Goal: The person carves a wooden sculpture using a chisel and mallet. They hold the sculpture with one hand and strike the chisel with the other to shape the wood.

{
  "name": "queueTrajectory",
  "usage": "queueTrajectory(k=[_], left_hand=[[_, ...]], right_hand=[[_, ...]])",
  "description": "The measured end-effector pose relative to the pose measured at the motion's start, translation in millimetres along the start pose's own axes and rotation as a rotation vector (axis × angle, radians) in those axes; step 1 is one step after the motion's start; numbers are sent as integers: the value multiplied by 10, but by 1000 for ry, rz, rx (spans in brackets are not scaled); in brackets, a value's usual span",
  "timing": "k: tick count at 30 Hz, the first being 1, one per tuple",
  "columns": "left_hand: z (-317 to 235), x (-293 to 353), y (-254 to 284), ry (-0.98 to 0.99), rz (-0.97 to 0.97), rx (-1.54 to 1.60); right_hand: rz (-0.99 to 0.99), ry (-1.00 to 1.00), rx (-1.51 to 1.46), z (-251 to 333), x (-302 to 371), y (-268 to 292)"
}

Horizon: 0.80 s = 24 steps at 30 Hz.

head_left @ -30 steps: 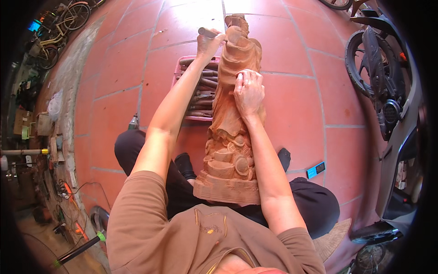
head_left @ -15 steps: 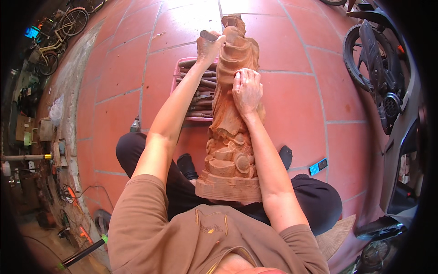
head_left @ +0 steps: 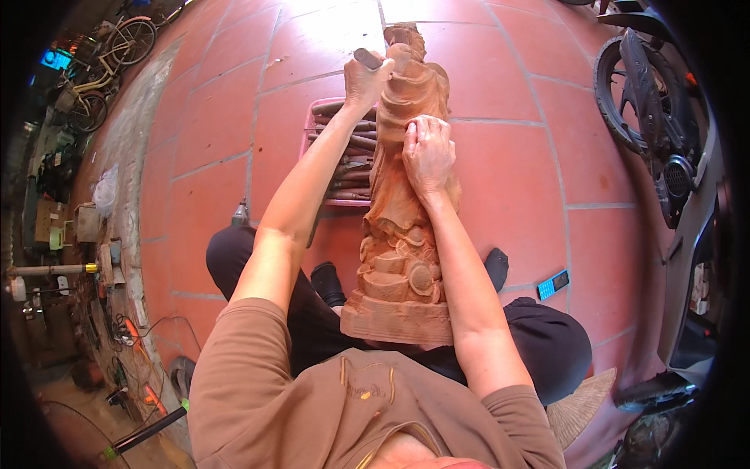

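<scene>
A carved reddish-brown wooden statue (head_left: 394, 207) leans away from me, its square base between my legs. Near its upper end, on the left side, my left hand (head_left: 364, 86) is closed around a carving chisel (head_left: 368, 59). Only the round butt of the chisel's wooden handle shows; its blade is hidden. My right hand (head_left: 430, 156) lies on the middle of the statue with curled fingers, gripping the carved folds. Left of the statue, partly covered by it and by my left forearm, is a pink basket (head_left: 344, 203) of wooden-handled tools.
A blue keypad phone (head_left: 552, 285) lies on the red floor tiles beside my right knee. By my left knee stands a small grey-green tool (head_left: 241, 213). A motorbike (head_left: 664, 156) borders the right side. Bicycles (head_left: 129, 43), cables and clutter line the left edge.
The whole view has shifted slightly, moving the scene a little to the right. Both hands keep nearly the same places on and beside the statue.
</scene>
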State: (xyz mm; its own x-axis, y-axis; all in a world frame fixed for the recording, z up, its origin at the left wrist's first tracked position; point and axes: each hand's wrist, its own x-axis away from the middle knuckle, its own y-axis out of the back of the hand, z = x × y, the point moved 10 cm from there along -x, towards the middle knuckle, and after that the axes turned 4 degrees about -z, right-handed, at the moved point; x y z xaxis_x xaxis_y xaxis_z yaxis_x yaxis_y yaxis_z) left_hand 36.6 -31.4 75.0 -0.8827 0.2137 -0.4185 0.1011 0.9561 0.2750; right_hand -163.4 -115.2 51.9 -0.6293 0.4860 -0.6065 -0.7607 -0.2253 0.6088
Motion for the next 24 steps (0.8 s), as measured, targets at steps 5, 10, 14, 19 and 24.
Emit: queueTrajectory(k=[5, 10, 14, 19, 24], left_hand=[[70, -14, 100, 158, -39, 177], [198, -96, 201, 18, -174, 61], [95, 30, 22, 28, -63, 25], [166, -20, 132, 131, -101, 208], [219, -90, 157, 4, -127, -22]], right_hand=[[-19, -3, 2, -27, 0, 13], [-19, 15, -10, 74, -12, -13], [-8, 3, 11, -2, 7, 14], [-25, 9, 7, -1, -2, 23], [-14, 15, -1, 88, -9, -8]])
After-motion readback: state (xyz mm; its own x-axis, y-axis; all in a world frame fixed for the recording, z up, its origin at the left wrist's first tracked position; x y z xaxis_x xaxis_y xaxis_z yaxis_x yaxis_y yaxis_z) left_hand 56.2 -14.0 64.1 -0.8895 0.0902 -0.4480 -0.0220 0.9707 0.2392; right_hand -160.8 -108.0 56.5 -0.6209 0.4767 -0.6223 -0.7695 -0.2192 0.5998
